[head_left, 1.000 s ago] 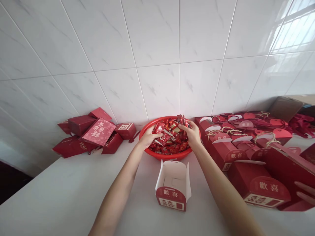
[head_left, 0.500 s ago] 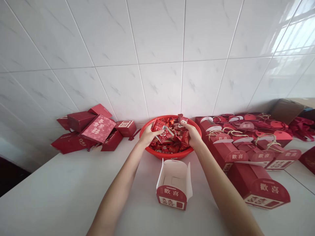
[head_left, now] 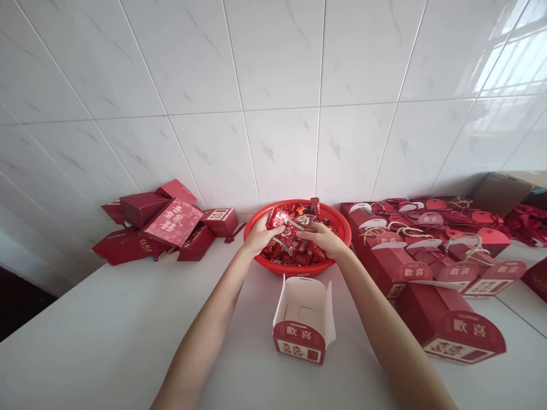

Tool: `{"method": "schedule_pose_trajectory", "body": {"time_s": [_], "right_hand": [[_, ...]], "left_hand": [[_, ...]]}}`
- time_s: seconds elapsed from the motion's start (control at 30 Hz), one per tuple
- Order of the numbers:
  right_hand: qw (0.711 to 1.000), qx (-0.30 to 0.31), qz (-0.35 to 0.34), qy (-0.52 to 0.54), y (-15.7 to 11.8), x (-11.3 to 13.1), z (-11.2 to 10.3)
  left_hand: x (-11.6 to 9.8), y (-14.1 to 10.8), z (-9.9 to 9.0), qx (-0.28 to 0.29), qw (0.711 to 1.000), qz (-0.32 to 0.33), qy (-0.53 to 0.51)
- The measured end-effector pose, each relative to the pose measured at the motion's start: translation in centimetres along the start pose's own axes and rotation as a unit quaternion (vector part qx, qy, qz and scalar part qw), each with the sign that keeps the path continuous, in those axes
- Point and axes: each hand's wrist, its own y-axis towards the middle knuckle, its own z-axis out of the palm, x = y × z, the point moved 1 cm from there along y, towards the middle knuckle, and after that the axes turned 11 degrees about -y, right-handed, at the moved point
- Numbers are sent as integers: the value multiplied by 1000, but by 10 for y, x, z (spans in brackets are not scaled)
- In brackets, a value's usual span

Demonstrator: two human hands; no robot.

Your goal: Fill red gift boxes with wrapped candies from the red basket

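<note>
Both hands are over a red plastic basket [head_left: 299,270] heaped with red-wrapped candies [head_left: 301,259]. My left hand [head_left: 258,236] is closed on several red candy packets [head_left: 278,218], its thumb lying across them. My right hand [head_left: 325,241] reaches in from the right, its thumb and forefinger at the edge of the packets in the left hand; its other fingers are bent down among the candies, partly hidden. In front of the basket stands an open red gift box [head_left: 298,341] with white inner walls and nothing inside.
Rows of closed red gift boxes [head_left: 410,270] with rope handles stand at the right, one larger-looking box [head_left: 448,322] nearest me. A pile of red boxes [head_left: 171,222] lies at the left against the tiled wall [head_left: 282,148]. A cardboard carton [head_left: 498,196] sits far right.
My right hand has moved left from the basket's right side to the packets in my left hand. The small packet it held is no longer seen in it. The left hand keeps its packets.
</note>
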Motion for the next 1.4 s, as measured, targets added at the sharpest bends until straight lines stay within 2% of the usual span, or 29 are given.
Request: {"method": "schedule_pose_trajectory", "body": {"time_s": [0.27,0.5,0.63,0.73,0.83,0.93,1.0,1.17,1.4], "right_hand": [[998,-44,-33,16,3,-2,-4],[989,-70,-33,127,2,2,-7],[987,-74,-25,137,-2,10,-9],[994,-29,-47,99,-14,26,-9],[995,27,-99,11,-37,49,-6],[977,110,-133,-125,-63,70,1],[963,143,-139,-183,-76,80,7],[960,148,-144,-188,-91,88,21],[946,191,-173,-199,-96,87,34]], "left_hand": [[0,-2,2,44,994,-92,-46],[-1,0,-1,47,995,-82,-3],[-1,1,-1,57,996,-73,-9],[-2,1,-1,51,995,-83,-18],[-3,0,0,47,995,-90,-5],[-4,-1,1,67,996,-64,5],[-3,-1,0,80,996,-47,10],[0,-1,-2,59,997,-44,28],[-11,-7,6,32,998,-33,34]]}}
